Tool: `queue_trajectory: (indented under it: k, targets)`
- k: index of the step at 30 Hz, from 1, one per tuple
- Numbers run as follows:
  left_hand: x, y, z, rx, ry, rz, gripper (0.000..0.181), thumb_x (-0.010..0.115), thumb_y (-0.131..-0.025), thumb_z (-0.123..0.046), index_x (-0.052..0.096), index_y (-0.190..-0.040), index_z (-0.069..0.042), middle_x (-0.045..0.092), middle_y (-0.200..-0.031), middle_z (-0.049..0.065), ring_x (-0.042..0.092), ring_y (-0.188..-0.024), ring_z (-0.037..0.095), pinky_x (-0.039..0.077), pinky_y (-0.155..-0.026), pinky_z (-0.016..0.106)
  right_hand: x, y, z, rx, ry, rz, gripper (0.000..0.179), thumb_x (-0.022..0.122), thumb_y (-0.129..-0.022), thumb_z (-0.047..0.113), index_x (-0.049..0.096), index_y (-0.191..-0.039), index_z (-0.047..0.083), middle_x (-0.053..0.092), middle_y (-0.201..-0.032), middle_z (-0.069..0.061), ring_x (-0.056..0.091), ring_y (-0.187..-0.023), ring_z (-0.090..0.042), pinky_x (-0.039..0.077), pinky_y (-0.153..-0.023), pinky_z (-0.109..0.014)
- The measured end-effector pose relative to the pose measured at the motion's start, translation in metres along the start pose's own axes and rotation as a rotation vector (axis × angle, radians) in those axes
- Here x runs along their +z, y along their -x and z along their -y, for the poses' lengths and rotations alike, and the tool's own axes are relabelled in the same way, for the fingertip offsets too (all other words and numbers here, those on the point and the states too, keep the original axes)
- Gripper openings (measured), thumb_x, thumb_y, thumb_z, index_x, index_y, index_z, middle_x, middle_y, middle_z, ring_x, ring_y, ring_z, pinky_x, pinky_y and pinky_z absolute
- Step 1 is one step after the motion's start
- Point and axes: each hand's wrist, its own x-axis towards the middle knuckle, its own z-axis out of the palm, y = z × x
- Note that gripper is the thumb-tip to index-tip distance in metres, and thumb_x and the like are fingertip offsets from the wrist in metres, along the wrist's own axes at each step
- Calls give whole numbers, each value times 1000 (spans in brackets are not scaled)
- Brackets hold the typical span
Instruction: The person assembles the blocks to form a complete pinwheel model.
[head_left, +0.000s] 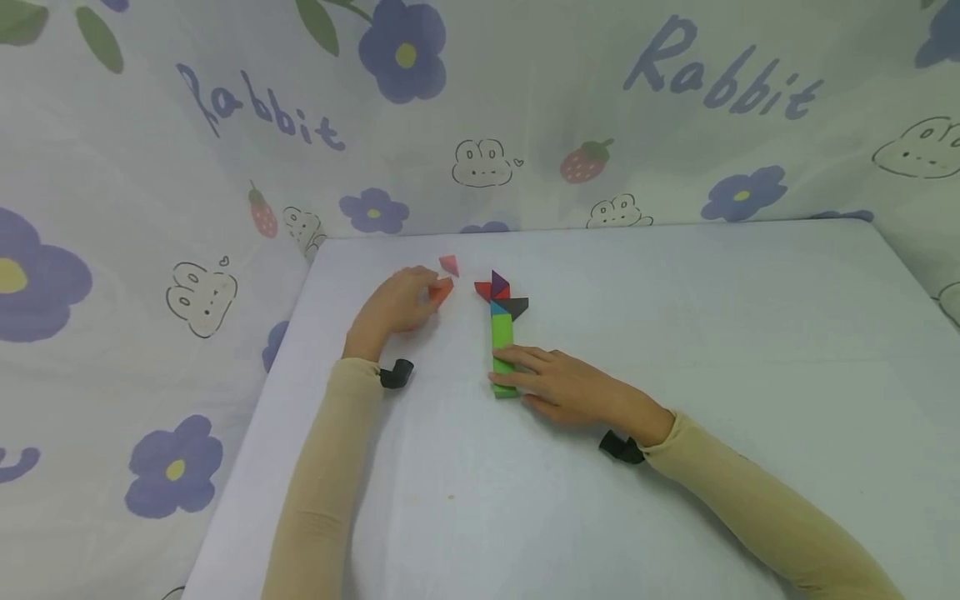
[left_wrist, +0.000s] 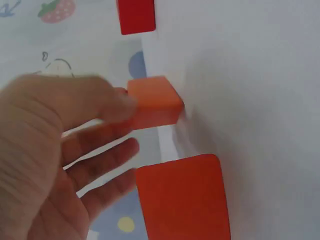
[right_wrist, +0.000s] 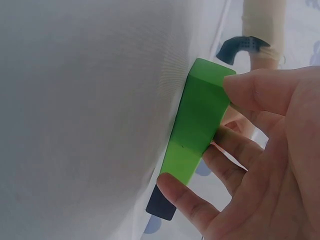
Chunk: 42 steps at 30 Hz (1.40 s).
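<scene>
My left hand (head_left: pixel 400 302) pinches an orange block (left_wrist: pixel 155 102) between thumb and fingers, close over the table. A red-orange block (left_wrist: pixel 185 197) shows beside it in the left wrist view. My right hand (head_left: pixel 573 387) holds the near end of a column of green blocks (head_left: pixel 502 329), with two fingers across it and the thumb at its right side. In the right wrist view a darker and a lighter green block (right_wrist: pixel 179 162) stand end to end. Beyond them are a blue piece (head_left: pixel 498 308), a dark grey one (head_left: pixel 517 307), red pieces (head_left: pixel 482 289) and a purple triangle (head_left: pixel 498 284).
A pink piece (head_left: pixel 448 264) lies just past my left hand. The white tabletop (head_left: pixel 675 317) reaches to a printed cloth (head_left: pixel 517 100) hung behind it and on the left. Small dark wrist devices (head_left: pixel 397 374) are worn on both arms.
</scene>
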Motion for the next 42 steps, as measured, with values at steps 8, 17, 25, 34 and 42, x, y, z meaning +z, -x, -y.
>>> queue_trajectory:
  k: [8,17,25,34,42]
  targets:
    - [-1,3,1,44,9,-81,29,66,-93,-9,69,-121,-6,62,-124,10,57,-118,30,45,-107,46,0,0,2,5,7,-11,51,59,-96,15,48,-145,22,37,-155,-6,38,-142,-26,52,-97,-46]
    - [4,-4,-5,91,8,-92,27,66,-92,-6,71,-118,-7,66,-125,9,56,-125,30,42,-111,44,-1,-1,4,35,19,-36,47,59,-97,17,52,-143,24,39,-154,-4,42,-139,-25,52,-96,-44]
    - [0,-2,0,130,37,-128,21,68,-90,-4,74,-110,-3,69,-108,12,64,-105,29,51,-97,42,1,-4,4,60,13,-46,44,61,-97,20,55,-140,26,41,-152,-3,45,-136,-24,53,-95,-44]
    - [5,-5,-7,192,16,-127,21,68,-90,-4,74,-110,-3,71,-107,12,65,-104,29,51,-98,42,2,-8,5,67,32,-68,41,63,-96,20,59,-136,27,46,-149,-3,49,-132,-24,54,-92,-42]
    - [9,-7,-14,194,43,-104,23,69,-89,-3,74,-112,-4,72,-110,12,65,-107,28,50,-100,41,2,-9,5,59,35,-96,39,65,-95,20,62,-133,28,50,-145,-2,54,-126,-23,55,-87,-38]
